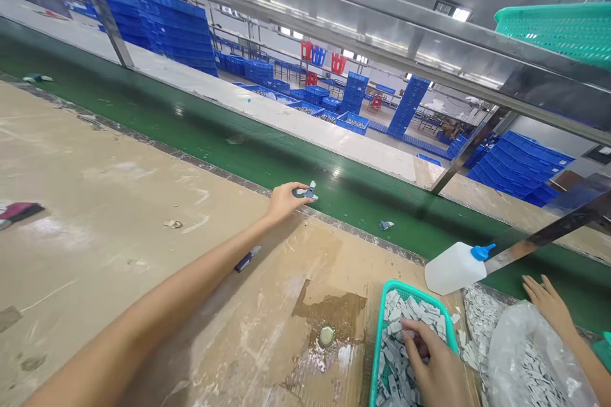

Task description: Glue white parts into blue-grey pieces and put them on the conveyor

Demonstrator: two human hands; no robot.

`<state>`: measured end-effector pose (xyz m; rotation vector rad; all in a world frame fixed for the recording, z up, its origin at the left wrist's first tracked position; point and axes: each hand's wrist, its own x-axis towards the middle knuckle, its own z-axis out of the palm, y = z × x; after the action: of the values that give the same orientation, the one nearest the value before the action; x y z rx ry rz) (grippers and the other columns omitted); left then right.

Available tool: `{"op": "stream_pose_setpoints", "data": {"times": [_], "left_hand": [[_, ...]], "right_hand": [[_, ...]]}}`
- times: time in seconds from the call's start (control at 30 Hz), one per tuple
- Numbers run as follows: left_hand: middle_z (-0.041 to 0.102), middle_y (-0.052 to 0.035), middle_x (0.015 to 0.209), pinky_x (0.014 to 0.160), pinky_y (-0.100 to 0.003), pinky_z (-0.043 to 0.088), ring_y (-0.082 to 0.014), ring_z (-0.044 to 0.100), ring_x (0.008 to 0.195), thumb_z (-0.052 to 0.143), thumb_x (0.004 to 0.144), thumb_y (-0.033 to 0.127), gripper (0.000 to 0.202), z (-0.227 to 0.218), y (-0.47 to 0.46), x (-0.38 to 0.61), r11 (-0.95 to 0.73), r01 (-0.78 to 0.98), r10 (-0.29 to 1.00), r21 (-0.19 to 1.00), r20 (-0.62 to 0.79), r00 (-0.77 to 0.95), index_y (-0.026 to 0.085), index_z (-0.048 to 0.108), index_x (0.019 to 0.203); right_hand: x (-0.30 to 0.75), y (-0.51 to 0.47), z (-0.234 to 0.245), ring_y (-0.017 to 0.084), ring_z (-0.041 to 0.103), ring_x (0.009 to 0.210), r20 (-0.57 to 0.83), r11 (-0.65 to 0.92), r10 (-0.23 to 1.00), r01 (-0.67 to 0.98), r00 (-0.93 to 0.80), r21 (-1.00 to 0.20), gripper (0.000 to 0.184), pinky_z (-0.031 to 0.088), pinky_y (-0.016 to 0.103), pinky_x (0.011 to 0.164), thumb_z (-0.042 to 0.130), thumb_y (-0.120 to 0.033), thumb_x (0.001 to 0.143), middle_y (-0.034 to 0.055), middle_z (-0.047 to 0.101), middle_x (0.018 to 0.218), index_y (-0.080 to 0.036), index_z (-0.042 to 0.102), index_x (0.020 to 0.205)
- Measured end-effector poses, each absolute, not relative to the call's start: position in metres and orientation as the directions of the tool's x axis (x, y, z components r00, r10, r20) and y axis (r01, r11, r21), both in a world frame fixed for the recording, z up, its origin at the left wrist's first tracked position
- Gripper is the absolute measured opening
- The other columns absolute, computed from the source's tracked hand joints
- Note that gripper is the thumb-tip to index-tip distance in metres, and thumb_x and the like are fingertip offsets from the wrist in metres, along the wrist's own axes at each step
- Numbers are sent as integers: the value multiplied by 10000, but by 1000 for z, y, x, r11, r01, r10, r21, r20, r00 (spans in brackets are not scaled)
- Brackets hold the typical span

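Well, the left hand (285, 201) closes narrowly on a small grey-blue part (308, 191), just over the edge of the green belt (267, 140). The right hand (426, 362) is down among grey pieces (398, 356) in a teal basket (380, 337); whether it holds any, I cannot tell. A co-worker's hand (548, 306) lies beside a plastic bag (525, 362).

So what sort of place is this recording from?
Most likely a factory production line: a long green conveyor belt runs past the workbench, blue plastic crates stand stacked beyond it, and a teal basket holds many small grey parts.
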<state>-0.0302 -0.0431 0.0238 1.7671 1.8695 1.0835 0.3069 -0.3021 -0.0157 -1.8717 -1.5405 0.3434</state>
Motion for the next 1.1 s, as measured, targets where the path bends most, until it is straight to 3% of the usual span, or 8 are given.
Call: {"op": "stream_pose_setpoints", "data": {"times": [0.13,0.2,0.4,0.67,0.83,0.97,1.03,1.1], "left_hand": [[740,-49,913,624,-260,454,-161,581,688,825,673,447,380,64,-106,0,-355,501,893,789,444,-67,181,744,932],[718,-40,862,558,-241,417,-121,518,613,821,687,372,285,86,-142,11,-507,396,833,766,553,-2,169,716,858],[655,-19,819,528,-189,408,-98,564,687,817,704,163,209,121,-202,23,-731,304,666,611,736,123,160,636,807],[634,-6,774,502,-184,402,-95,570,666,822,670,115,253,130,-219,32,-727,244,681,642,721,130,160,593,767],[639,-5,757,483,-192,384,-88,535,600,814,673,158,233,138,-223,36,-691,229,721,686,675,155,165,594,753],[682,-17,792,536,-205,444,-121,603,637,760,707,196,159,142,-229,48,-718,242,691,652,630,354,191,651,822],[707,-10,818,594,-209,490,-147,652,695,720,705,188,165,140,-233,65,-749,253,646,612,589,486,222,683,863],[718,1,823,566,-206,486,-152,653,668,704,685,198,190,137,-237,89,-774,238,600,587,560,571,244,695,869]], "right_hand": [[307,-302,-3,218,687,600,143,-120,947,731,287,-671,428,559,284,587,512,-602,857,45,758,766,-270,776,910],[311,-301,2,224,722,651,77,-148,960,719,270,-679,405,573,276,598,561,-596,832,40,782,824,-273,777,944],[323,-303,1,251,766,822,-5,-214,958,699,288,-682,445,592,288,679,536,-616,839,49,796,899,-266,744,1019],[324,-305,-7,258,757,825,-21,-228,949,637,316,-737,427,582,326,751,540,-619,833,59,786,897,-256,709,981],[319,-300,-2,263,741,816,71,-165,939,625,335,-763,355,571,327,735,602,-560,810,52,774,862,-251,709,949],[307,-300,-11,244,707,734,171,-59,936,618,307,-784,272,562,345,723,560,-426,854,62,757,854,-227,717,951],[299,-298,-15,250,698,793,249,37,930,605,271,-795,254,554,381,765,497,-339,889,93,747,924,-203,707,933],[297,-293,-13,244,695,877,297,54,906,615,300,-787,190,554,379,807,541,-298,905,81,736,908,-198,703,907]]}}
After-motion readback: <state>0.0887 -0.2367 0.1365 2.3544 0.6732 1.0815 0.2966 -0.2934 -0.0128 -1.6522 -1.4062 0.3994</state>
